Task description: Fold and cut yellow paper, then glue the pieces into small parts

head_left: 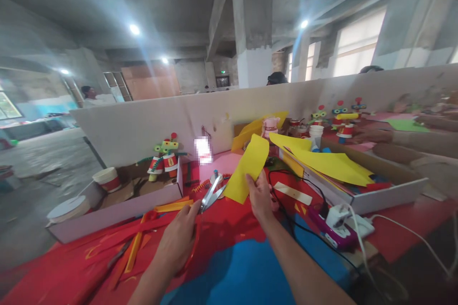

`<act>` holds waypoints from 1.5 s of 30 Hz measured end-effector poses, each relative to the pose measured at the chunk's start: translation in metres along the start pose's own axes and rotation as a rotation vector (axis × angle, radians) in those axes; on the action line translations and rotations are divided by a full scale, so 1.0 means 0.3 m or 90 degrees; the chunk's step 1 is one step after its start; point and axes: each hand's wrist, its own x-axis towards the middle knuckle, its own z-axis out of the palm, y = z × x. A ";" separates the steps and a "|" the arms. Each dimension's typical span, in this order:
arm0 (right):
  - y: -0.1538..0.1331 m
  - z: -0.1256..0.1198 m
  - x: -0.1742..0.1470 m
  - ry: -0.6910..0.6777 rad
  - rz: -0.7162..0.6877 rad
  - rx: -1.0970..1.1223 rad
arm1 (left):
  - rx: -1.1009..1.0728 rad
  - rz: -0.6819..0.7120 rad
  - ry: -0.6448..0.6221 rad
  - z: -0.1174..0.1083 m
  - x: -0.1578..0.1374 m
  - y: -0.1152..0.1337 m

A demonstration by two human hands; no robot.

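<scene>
My left hand (181, 234) is closed around the red handles of a pair of scissors (212, 196). The blades are spread and point up and away, one tip close to the lower left edge of a yellow sheet (247, 167). Whether that tip touches the sheet I cannot tell. My right hand (260, 195) pinches this sheet by its right edge, thumb on the near face, and holds it tilted above the red tabletop. Below my hands lies a blue sheet (239, 271). Cut strips in orange and yellow (135, 248) lie left of my left hand.
Left stands a cardboard tray (143, 209) with paper cups, near small cup figures (169, 157). A box (386, 195) with yellow sheets is on the right. A purple power strip (332, 231) with cables sits close to my right forearm. A white partition (143, 119) runs behind.
</scene>
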 end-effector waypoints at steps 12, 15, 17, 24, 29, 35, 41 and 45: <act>0.005 0.015 -0.006 -0.027 0.015 0.093 | 0.122 -0.022 -0.097 0.029 0.004 0.055; 0.006 0.021 -0.018 -0.040 0.023 0.101 | 0.088 -0.018 -0.080 0.042 0.004 0.049; 0.008 0.025 -0.025 -0.051 0.024 0.104 | 0.076 -0.009 -0.071 0.050 0.003 0.045; 0.016 0.026 -0.032 -0.045 0.027 0.080 | 0.071 -0.018 -0.078 0.053 -0.001 0.053; 0.019 0.026 -0.034 -0.036 0.032 0.111 | 0.081 -0.035 -0.090 0.053 0.003 0.062; 0.022 0.021 -0.032 -0.033 0.029 0.108 | 0.092 -0.034 -0.081 0.067 0.001 0.057; 0.023 0.023 -0.029 -0.042 0.022 0.117 | 0.112 -0.031 -0.094 0.062 0.002 0.064; 0.025 0.021 -0.026 -0.040 0.022 0.123 | 0.124 -0.041 -0.117 0.049 0.003 0.074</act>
